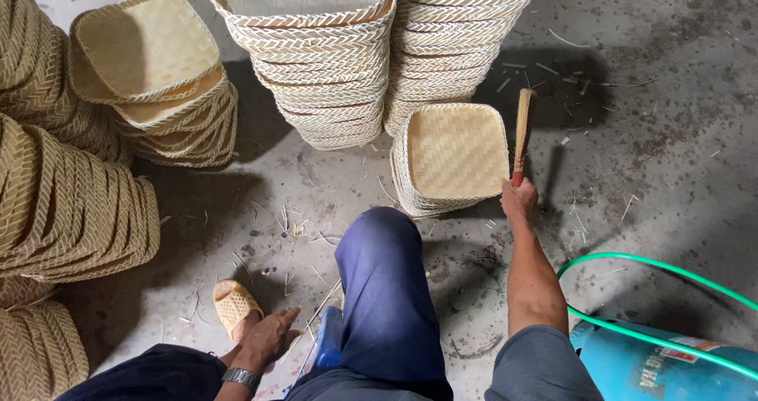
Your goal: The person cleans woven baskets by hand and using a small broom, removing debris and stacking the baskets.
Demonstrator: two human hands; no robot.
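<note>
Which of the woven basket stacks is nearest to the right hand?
The short stack of square baskets just left of the right hand, which holds a brush. The other stacks are taller and farther away.

One view only: head-worn camera, pointed steeply down over the wearer's own lap and knee point(384, 290). Close range; arms enter from the bottom edge. Concrete floor point(655, 156) fills the frame. Basket stacks point(324, 61) crowd the top and left edges, cropped. Blue cylinder point(663, 365) and green hose point(655, 265) cut off at lower right. No horizon, no walls seen.
</note>
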